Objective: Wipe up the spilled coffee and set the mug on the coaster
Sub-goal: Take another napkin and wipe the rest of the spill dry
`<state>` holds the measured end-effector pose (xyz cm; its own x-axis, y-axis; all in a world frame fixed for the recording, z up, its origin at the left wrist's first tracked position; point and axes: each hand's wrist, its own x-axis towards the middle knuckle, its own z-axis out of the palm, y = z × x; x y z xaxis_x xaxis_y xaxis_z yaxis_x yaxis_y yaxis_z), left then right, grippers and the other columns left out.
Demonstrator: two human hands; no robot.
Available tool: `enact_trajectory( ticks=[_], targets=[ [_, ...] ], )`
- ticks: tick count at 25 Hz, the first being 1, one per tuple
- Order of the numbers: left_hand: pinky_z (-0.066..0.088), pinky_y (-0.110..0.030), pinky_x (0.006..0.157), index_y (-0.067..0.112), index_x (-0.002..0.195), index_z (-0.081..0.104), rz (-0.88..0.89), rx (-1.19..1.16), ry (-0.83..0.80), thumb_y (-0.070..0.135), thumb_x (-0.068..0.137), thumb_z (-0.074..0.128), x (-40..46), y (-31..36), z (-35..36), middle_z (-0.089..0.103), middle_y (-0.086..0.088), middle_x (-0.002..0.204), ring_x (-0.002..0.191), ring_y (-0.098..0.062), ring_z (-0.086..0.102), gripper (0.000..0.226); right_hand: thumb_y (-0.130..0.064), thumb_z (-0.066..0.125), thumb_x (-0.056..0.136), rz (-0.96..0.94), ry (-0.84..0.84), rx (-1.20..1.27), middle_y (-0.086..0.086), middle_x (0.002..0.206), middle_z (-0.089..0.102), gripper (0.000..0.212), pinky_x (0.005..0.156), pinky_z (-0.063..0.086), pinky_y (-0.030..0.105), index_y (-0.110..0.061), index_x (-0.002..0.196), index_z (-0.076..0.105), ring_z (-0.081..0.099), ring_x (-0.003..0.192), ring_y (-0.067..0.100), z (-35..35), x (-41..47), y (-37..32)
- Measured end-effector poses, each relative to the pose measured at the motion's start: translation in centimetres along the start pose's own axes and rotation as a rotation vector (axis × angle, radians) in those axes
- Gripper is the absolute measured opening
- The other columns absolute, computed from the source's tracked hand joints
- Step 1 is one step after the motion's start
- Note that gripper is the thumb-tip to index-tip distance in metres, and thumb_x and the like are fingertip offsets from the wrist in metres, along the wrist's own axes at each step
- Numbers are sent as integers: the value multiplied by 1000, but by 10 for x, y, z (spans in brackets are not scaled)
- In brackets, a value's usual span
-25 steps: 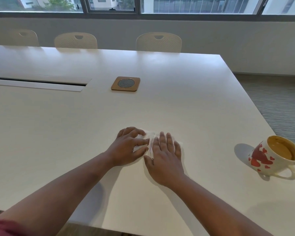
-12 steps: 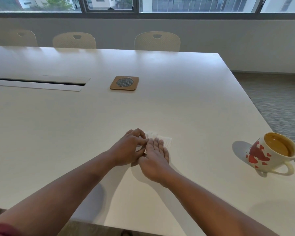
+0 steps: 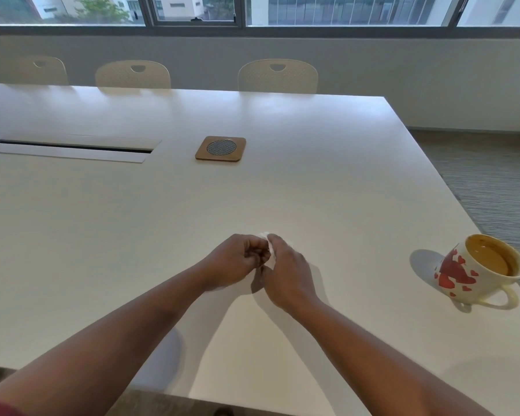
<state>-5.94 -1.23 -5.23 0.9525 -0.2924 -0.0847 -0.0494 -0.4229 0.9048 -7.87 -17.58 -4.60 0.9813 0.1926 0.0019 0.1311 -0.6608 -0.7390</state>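
Note:
My left hand (image 3: 237, 261) and my right hand (image 3: 285, 271) are pressed together at the middle of the white table (image 3: 312, 190), both closed around a crumpled white tissue (image 3: 270, 250) that shows only as a sliver between them. A cream mug with red hearts (image 3: 478, 270) lies tipped on its side near the table's right edge, coffee stains inside, handle toward me. A square wooden coaster with a grey mesh centre (image 3: 221, 148) sits farther back, well apart from both hands. No coffee puddle shows on the table.
A long cable slot with a raised lid (image 3: 72, 147) is set into the table at the left. Three pale chairs (image 3: 278, 75) line the far edge under the windows. Carpeted floor (image 3: 493, 175) lies past the table's right edge.
The tissue lay flat under both hands a second ago; now it is bunched up between my closed hands. The hands have drawn together. Mug and coaster have stayed put.

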Motion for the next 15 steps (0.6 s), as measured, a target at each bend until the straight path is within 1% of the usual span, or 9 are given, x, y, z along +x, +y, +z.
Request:
enact_trajectory(
  ticks=[2,3,5,6,8,9,11,13,15],
  targets=[
    [57,-33,90,10,100,77,-26,-146,-16,-10,91,58,0,2,-2,79,-12,96,95,-19,74,29,-14,65,73,-3,29,25,1,121,70,69,79,44,30,-27,140,49,65,109,26,-5,6,3],
    [58,-32,91,12,101,77,-42,-171,15,-8,91,62,1,1,-2,80,-9,97,96,-19,76,27,-13,64,75,4,43,34,1,118,72,67,79,46,31,-27,139,51,65,107,26,-8,9,4],
    [60,-29,85,20,95,78,-57,-35,197,3,90,69,3,-3,-6,81,0,88,85,-11,76,20,-8,58,80,-4,64,12,2,110,75,54,80,52,33,-25,132,59,66,100,27,-12,13,6],
    [57,-21,78,24,90,77,-49,89,306,9,90,70,3,-6,-9,79,6,82,75,-3,72,16,-5,55,79,-21,62,0,2,99,75,45,76,53,35,-24,119,66,66,93,28,-15,15,8],
    [47,-9,66,27,87,73,-11,296,457,15,90,69,4,-12,-18,72,13,74,66,3,63,13,0,50,73,-58,45,-15,0,75,70,30,65,49,36,-19,87,69,62,76,29,-18,18,13],
    [45,-9,65,27,88,72,2,364,486,16,90,68,5,-16,-23,69,15,73,65,4,61,12,1,49,70,-70,36,-25,1,71,69,29,63,49,36,-17,80,69,61,73,29,-20,20,16],
    [50,-23,72,22,93,72,-5,474,493,15,91,65,9,-25,-34,66,12,80,69,-1,59,9,2,50,70,-93,55,-53,2,77,73,32,66,51,36,-17,79,74,64,76,27,-26,26,22],
    [50,-31,78,20,96,71,-25,555,485,17,91,64,14,-33,-43,64,6,87,77,-14,60,9,5,55,73,-147,146,-60,3,83,75,31,70,52,36,-18,78,76,66,80,26,-34,33,28],
    [49,-32,78,20,97,70,-24,606,488,20,93,64,18,-39,-49,62,5,90,81,-20,60,8,8,59,74,-205,264,-41,5,85,76,29,75,53,38,-15,80,76,67,82,29,-42,41,33]
  ],
)
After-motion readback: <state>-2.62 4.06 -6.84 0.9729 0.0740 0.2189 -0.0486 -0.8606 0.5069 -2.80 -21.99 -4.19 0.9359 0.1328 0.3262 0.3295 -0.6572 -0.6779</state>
